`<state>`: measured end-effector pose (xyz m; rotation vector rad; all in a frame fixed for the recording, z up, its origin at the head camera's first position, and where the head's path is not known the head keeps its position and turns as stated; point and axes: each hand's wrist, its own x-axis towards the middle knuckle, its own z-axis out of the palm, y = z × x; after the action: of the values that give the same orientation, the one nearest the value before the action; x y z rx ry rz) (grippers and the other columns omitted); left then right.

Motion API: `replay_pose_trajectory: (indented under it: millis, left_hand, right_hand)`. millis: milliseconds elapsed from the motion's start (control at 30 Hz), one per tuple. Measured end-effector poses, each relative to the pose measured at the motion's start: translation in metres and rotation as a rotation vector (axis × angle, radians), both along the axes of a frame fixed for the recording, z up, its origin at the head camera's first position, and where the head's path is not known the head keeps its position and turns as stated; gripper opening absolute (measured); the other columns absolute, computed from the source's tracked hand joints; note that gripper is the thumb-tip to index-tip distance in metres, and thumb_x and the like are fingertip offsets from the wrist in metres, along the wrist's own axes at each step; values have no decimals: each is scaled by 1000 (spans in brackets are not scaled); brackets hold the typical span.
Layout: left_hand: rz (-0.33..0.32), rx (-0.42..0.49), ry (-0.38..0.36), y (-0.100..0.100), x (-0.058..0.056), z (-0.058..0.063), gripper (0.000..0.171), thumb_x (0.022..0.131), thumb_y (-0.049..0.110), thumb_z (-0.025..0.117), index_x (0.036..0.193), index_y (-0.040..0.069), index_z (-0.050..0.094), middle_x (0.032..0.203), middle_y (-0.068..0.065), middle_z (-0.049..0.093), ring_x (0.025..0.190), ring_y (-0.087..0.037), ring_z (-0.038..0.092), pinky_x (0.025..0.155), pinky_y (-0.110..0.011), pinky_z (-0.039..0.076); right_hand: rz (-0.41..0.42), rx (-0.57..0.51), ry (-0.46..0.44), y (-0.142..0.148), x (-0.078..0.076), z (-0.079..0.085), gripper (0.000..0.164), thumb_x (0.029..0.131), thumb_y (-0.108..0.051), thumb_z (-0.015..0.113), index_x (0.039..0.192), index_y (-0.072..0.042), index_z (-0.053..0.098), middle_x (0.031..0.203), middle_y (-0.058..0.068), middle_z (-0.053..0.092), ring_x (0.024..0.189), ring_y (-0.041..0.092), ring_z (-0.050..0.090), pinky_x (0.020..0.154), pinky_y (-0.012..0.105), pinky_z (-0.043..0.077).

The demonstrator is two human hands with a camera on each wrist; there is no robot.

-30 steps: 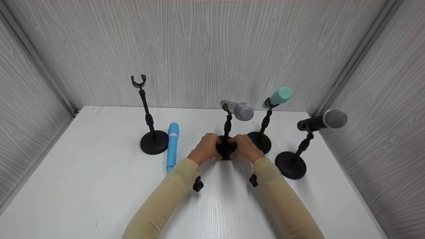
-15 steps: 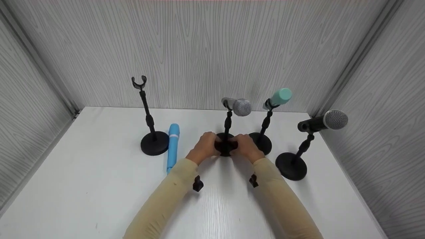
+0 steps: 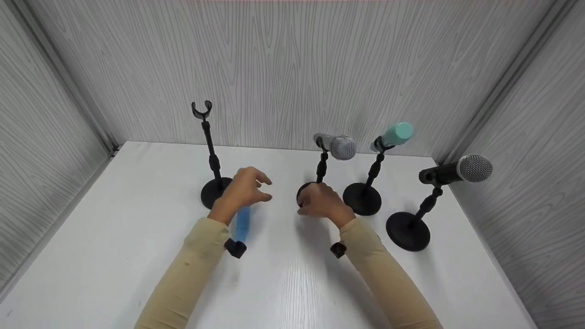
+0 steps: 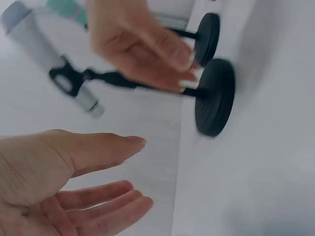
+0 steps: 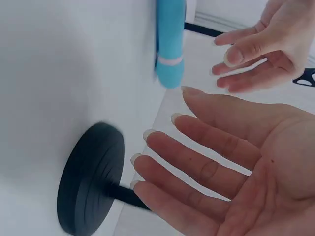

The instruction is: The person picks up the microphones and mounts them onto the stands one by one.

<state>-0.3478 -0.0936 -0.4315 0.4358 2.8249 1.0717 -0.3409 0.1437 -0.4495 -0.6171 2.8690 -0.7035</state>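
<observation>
My left hand (image 3: 244, 188) hovers above a blue microphone (image 3: 242, 224), fingers spread and holding nothing. That microphone lies lengthwise on the table, partly hidden under the hand. My right hand (image 3: 322, 202) is by the round black base (image 4: 215, 98) of a desk stand, its fingers relaxed and apart in the right wrist view. On this stand a silver microphone (image 3: 343, 147) rests in the clip, mesh head facing forward and right. Left of the blue microphone rises a black stand (image 3: 214, 162) with a bare U-shaped clip; my left hand overlaps its base in the head view.
Right of my right hand stands a black stand holding a mint-green microphone (image 3: 398, 133). Nearer the right wall, another carries a black microphone (image 3: 457, 170) with a silver mesh head. Grey wood-grain panels (image 3: 292, 73) enclose the white table (image 3: 283, 283) at the back and sides.
Both hands have let go of the silver microphone's stand base. The left hand has moved left over the blue microphone; the right has stayed close by. The head view has shifted slightly.
</observation>
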Motion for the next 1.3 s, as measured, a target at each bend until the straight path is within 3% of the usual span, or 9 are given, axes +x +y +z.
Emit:
replay_pose_trajectory:
  millis: [167, 333, 433, 600, 833, 933, 1100, 1300]
  left_hand:
    - [105, -40, -38, -50, 1, 2, 30, 83, 15, 83, 109, 1, 77, 113, -20, 75, 107, -35, 70, 94, -49, 58]
    - [260, -55, -100, -88, -3, -16, 34, 83, 15, 82, 111, -2, 73, 114, -23, 71, 104, -36, 68, 94, -48, 57]
    - [307, -44, -131, -98, -7, -28, 41, 83, 14, 81, 118, -4, 68, 121, -26, 67, 108, -38, 66, 95, -49, 55]
    - [313, -16, -133, -102, -18, -39, 58, 82, 13, 79, 133, -7, 59, 138, -33, 58, 123, -46, 58, 105, -56, 50]
    - [257, -42, -183, -108, -27, -52, 67, 82, 10, 80, 142, -5, 54, 148, -34, 51, 137, -48, 49, 116, -58, 41]
    - [258, -43, -199, -111, -29, -55, 67, 83, 11, 80, 142, -5, 55, 147, -33, 52, 137, -48, 49, 116, -59, 40]
    - [266, -23, -179, -110, -32, -58, 62, 83, 12, 83, 137, -7, 60, 141, -32, 57, 135, -47, 51, 116, -57, 41]
    - [287, -26, -203, -103, -33, -59, 62, 82, 10, 84, 136, -8, 60, 140, -31, 59, 133, -46, 54, 114, -55, 44]
  right_hand:
    - [39, -57, -31, -19, 4, 5, 24, 84, -15, 84, 106, -7, 80, 104, 11, 79, 101, 26, 74, 91, 42, 58]
    - [84, -160, -81, -47, -1, 4, 29, 90, -11, 79, 118, -4, 76, 119, 14, 76, 112, 30, 72, 98, 43, 58]
    - [136, -211, -59, -69, -9, -1, 32, 91, -10, 77, 122, -4, 74, 123, 13, 75, 115, 30, 71, 102, 41, 56]
    - [173, -205, -25, -109, -23, -10, 33, 94, -14, 75, 126, -7, 73, 129, 8, 74, 122, 23, 69, 104, 36, 55]
    - [243, -103, -11, -147, -29, -27, 30, 98, -9, 69, 127, -7, 73, 130, 7, 73, 124, 20, 67, 107, 31, 52]
    - [278, -34, 4, -158, -29, -31, 26, 100, -7, 65, 124, -8, 75, 126, 6, 75, 113, 17, 68, 102, 28, 54]
    - [233, 115, -6, -165, -29, -35, 26, 100, -4, 61, 119, -11, 77, 113, 5, 77, 89, 16, 60, 85, 26, 54]
    - [242, 207, -20, -161, -29, -37, 26, 100, -6, 63, 120, -15, 77, 108, 4, 77, 87, 16, 56, 92, 30, 55]
